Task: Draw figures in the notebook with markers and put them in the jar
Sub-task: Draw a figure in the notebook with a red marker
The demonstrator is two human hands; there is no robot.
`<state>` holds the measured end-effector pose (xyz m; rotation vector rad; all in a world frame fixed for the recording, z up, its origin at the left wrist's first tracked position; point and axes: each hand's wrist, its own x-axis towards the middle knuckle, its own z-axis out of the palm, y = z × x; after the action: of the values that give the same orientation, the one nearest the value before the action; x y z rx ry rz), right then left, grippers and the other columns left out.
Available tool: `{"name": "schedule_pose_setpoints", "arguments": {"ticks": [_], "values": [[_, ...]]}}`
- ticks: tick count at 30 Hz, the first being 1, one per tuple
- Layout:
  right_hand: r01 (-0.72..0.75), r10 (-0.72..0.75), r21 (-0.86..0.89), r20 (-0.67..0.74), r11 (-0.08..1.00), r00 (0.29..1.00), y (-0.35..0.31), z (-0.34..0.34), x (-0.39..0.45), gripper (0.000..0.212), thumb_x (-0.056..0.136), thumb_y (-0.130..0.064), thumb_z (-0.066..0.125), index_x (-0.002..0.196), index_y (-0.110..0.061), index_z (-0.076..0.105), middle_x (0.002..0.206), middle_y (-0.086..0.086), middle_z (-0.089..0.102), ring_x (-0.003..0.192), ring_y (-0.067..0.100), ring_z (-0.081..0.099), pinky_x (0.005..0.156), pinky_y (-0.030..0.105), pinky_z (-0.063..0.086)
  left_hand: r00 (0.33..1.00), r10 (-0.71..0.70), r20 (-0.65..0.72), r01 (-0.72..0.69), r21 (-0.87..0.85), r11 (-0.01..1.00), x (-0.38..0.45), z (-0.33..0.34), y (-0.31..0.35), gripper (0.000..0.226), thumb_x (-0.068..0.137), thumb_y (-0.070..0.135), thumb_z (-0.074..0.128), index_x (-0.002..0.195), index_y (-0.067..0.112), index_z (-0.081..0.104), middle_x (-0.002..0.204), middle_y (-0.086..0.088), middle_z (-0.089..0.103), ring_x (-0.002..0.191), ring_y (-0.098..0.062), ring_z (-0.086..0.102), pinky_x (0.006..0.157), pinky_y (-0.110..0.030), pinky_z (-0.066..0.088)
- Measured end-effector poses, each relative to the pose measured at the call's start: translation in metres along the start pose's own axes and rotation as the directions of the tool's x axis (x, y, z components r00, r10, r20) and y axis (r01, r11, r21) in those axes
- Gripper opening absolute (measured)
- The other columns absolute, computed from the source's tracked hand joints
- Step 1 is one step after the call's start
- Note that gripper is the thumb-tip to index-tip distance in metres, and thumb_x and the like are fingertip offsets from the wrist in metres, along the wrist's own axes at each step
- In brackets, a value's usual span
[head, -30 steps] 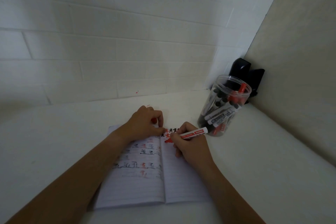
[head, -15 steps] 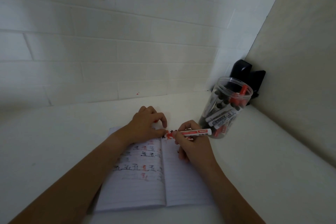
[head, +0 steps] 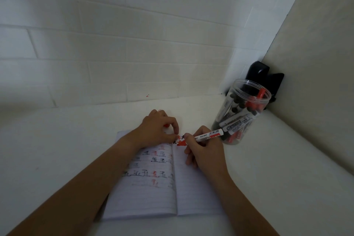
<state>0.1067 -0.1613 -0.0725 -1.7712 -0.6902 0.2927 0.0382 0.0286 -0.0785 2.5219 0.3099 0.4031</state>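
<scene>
On the white table [head: 57,149], figures are being drawn: the red marker [head: 207,136] is gripped by the right hand [head: 206,151], the notebook [head: 153,193] pinned by the left hand [head: 159,130], whose curled fingers seem to pinch something red; jarring in the jar [head: 243,111] at the far right corner likely follows.

Right hand [head: 206,151] holds red marker [head: 208,135] on notebook [head: 153,197]; jar [head: 241,113] nearby.

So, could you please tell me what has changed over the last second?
The right hand has swung the red marker flatter, so its rear end points more toward the jar, with the tip at the red figure at the top of the right page. The left hand stays on the notebook, fingers curled around something red; jar and notebook have not moved.
</scene>
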Motion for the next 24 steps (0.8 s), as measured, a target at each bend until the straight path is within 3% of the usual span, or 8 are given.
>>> {"name": "schedule_pose_setpoints", "arguments": {"ticks": [10, 16, 20, 24], "values": [[0.012, -0.009, -0.068, 0.041, 0.998, 0.999, 0.0012, 0.0018, 0.0008, 0.031, 0.096, -0.023, 0.069, 0.079, -0.004, 0.052, 0.061, 0.01, 0.071, 0.043, 0.025, 0.063, 0.043, 0.03, 0.045, 1.0, 0.007, -0.001, -0.007, 0.031, 0.999, -0.0004, 0.0016, -0.0001, 0.019, 0.078, 0.047, 0.075, 0.093, 0.04, 0.067, 0.1, 0.011, 0.048, 0.097, -0.012, 0.038, 0.09, -0.037, 0.039], [-0.051, 0.051, -0.014, 0.005, 0.999, 0.999, 0.0005, -0.0008, -0.0007, 0.028, 0.09, -0.012, 0.069, 0.076, 0.0, 0.047, 0.055, 0.016, 0.064, 0.038, 0.024, 0.058, 0.04, 0.03, 0.043, 1.0, 0.002, 0.008, -0.002, 0.025, 1.0, 0.0014, 0.0012, -0.001, 0.039, 0.064, 0.068, 0.056, 0.092, 0.042, 0.066, 0.099, 0.013, 0.047, 0.096, -0.011, 0.038, 0.091, -0.04, 0.042], [0.003, -0.003, -0.027, -0.008, 1.0, 1.0, 0.0036, 0.0014, 0.0003, 0.029, 0.097, -0.017, 0.067, 0.079, -0.002, 0.05, 0.059, 0.012, 0.068, 0.042, 0.025, 0.062, 0.04, 0.027, 0.045, 1.0, 0.016, 0.009, -0.016, 0.031, 0.999, 0.0013, 0.0015, -0.0026, 0.021, 0.075, 0.055, 0.071, 0.092, 0.043, 0.065, 0.1, 0.012, 0.048, 0.097, -0.01, 0.038, 0.09, -0.039, 0.041], [0.01, -0.008, -0.038, 0.062, 0.999, 0.998, 0.0052, 0.0018, 0.0025, 0.03, 0.097, -0.019, 0.068, 0.083, 0.002, 0.052, 0.059, 0.012, 0.069, 0.042, 0.021, 0.061, 0.041, 0.026, 0.045, 1.0, 0.027, 0.014, -0.027, 0.029, 0.999, 0.0014, 0.0016, -0.0023, 0.018, 0.078, 0.049, 0.074, 0.091, 0.044, 0.064, 0.1, 0.012, 0.047, 0.097, -0.011, 0.038, 0.09, -0.038, 0.04]]}}
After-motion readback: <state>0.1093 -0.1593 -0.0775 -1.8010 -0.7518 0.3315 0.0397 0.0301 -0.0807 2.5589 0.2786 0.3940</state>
